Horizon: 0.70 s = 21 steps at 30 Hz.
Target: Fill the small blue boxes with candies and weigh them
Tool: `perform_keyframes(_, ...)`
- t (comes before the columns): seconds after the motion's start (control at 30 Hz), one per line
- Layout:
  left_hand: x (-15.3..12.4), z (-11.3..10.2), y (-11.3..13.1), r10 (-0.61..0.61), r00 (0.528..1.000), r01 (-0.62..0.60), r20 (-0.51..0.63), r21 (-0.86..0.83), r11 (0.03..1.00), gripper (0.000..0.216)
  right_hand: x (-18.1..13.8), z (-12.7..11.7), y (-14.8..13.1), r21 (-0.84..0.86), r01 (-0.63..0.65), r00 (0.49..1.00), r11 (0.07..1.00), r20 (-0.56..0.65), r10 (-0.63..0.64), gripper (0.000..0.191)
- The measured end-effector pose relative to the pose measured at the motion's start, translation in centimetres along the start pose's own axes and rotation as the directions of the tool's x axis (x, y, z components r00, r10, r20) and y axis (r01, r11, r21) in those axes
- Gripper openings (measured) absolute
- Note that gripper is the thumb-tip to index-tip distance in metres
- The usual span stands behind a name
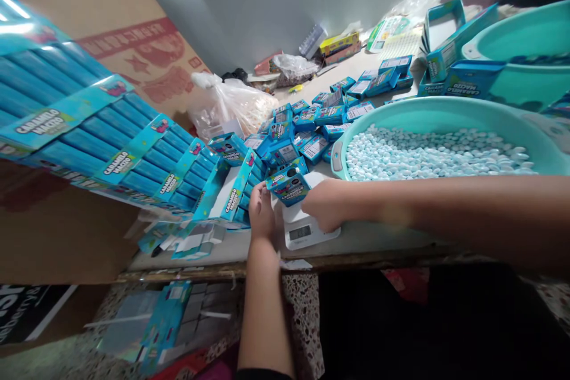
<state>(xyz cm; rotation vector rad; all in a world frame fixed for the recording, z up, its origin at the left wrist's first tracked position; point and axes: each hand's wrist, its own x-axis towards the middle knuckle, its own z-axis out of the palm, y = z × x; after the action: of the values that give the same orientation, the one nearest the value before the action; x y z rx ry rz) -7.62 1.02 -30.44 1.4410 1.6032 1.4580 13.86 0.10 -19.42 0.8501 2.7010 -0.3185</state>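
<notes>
A small blue candy box [288,185] stands on a white digital scale [306,229] at the table's front edge. My left hand [261,212] touches the box's left side with its fingers closed against it. My right hand [328,204] reaches in from the right and grips the box's right side over the scale. Behind the scale lies a heap of several identical blue boxes [307,124]. A teal basin [445,113] full of pale blue round candies [427,154] sits just right of the box.
Stacked blue display cartons [89,136] lean at the left against a cardboard box [142,59]. A plastic bag [231,104] sits behind them. A second teal basin [525,41] and open cartons stand at the far right. Flat blue box blanks [169,320] lie below the table.
</notes>
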Motion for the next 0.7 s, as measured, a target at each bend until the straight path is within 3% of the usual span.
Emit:
perform_keyframes(0.13,0.0,-0.1,0.1,0.067,0.998,-0.068,0.018,0.039,0.997,0.05,0.1,0.0,0.3,0.201,0.002,0.961,0.98,-0.27,0.053,0.022)
perform_keyframes(0.33,-0.1,0.0,0.7,0.073,0.997,-0.074,0.013,0.067,0.995,0.049,0.4,0.2,0.9,0.457,0.087,0.809,0.885,-0.55,0.204,0.017)
perform_keyframes(0.5,-0.4,0.0,1.1,0.082,0.996,-0.083,0.029,0.061,0.995,0.046,0.8,0.6,1.3,0.56,0.187,0.706,0.807,-0.648,0.286,0.032)
perform_keyframes(0.7,-0.7,0.1,1.4,0.102,0.994,-0.103,0.035,0.038,0.994,0.044,1.2,0.5,1.6,0.627,0.248,0.657,0.738,-0.669,0.348,0.021)
